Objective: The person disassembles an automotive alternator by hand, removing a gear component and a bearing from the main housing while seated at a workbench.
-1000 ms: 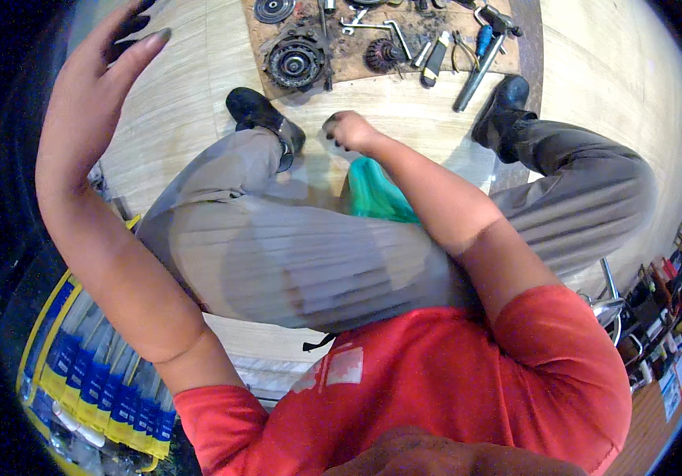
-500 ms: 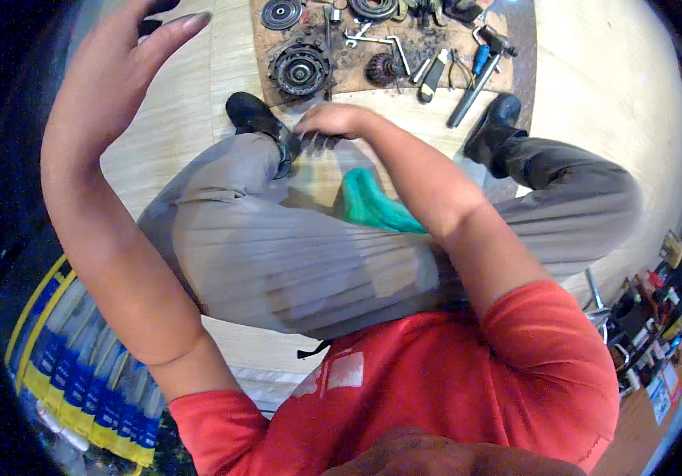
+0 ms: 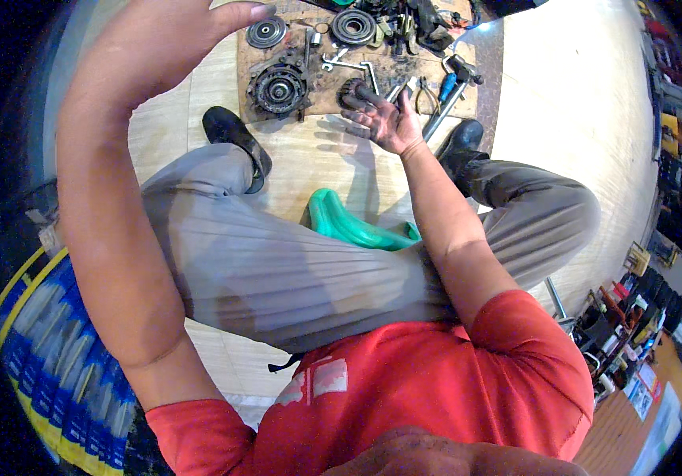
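My left hand [image 3: 168, 49] is raised at the upper left, its thumb stretched out to the right; the upper edge of the view cuts off the other fingers. Palm up, my right hand [image 3: 392, 127] hovers at the near edge of the cardboard sheet [image 3: 321, 107]. Its blackened fingers are spread and slightly curled, holding nothing visible. Just beyond them lies a small dark toothed part [image 3: 350, 90], partly covered. A round black metal hub [image 3: 279, 87] lies to its left. Pliers [image 3: 430, 99] and a hammer [image 3: 460, 73] lie to the right.
Farther back lie a flat disc [image 3: 267, 32], a ring-shaped part [image 3: 353, 28], a spanner [image 3: 333, 60] and an L-shaped bar [image 3: 370, 73]. A smooth green object [image 3: 349, 224] sits between my legs. Blue-and-yellow packs [image 3: 71, 357] stand at left; a cluttered bench [image 3: 626, 333] at right.
My right hand has moved right from near my left shoe and turned palm up with fingers spread. My left hand has shifted slightly up and right. The view has shifted too.
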Available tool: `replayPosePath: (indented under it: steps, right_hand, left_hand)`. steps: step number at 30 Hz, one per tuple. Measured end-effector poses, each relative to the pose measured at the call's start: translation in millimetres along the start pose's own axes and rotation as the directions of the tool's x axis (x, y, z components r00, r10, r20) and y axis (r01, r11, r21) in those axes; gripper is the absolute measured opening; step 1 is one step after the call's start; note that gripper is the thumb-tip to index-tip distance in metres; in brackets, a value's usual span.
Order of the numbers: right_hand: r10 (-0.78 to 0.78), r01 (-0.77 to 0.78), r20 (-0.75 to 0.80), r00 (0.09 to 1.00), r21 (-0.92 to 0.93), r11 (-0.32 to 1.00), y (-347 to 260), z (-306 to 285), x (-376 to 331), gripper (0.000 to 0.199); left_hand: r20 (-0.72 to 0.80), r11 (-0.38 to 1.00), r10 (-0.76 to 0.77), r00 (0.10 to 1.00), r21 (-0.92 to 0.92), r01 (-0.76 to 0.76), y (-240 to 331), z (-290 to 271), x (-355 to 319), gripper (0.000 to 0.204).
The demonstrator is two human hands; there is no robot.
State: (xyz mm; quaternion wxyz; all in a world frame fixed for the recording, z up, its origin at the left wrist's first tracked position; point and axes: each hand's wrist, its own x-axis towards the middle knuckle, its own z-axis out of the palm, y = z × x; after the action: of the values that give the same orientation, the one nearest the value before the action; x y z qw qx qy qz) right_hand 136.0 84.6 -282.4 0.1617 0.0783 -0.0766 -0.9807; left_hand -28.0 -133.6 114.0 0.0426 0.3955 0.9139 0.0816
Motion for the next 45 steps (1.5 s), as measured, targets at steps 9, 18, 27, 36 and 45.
replayPosePath:
  steps: [9, 18, 27, 36, 45]
  right_hand:
    - [-0.623, -0.395, -0.678, 0.390, -0.734, 0.552, -21.9, -83.6, -14.0, 0.035]
    - [-0.786, -0.414, -0.537, 0.306, -0.818, 0.399, -25.9, -83.2, -6.8, 0.019]
    - [-0.837, -0.721, -0.246, 0.488, -0.655, -0.228, -39.9, -72.9, 60.7, 0.045]
    - [-0.736, -0.738, -0.189, 0.650, -0.389, -0.552, -37.9, -54.9, 74.5, 0.048]
    - [-0.303, -0.305, -0.044, 0.952, -0.053, -0.951, -51.1, 63.9, 44.6, 0.029]
  left_hand:
    - [0.034, 0.993, 0.097, 0.995, -0.071, -0.094, 1.7, -1.2, 8.4, 0.039]
    - [0.092, 0.999, -0.021, 0.996, -0.030, 0.023, -5.2, 4.9, 9.7, 0.045]
    - [0.148, 0.997, -0.001, 0.989, -0.071, 0.012, -14.5, -4.5, 12.8, 0.045]
    - [0.103, 1.000, -0.022, 0.994, 0.003, 0.022, -19.0, 9.0, 12.0, 0.047]
    - [0.162, 0.993, -0.115, 0.980, 0.018, 0.114, -13.8, 14.8, 14.8, 0.049]
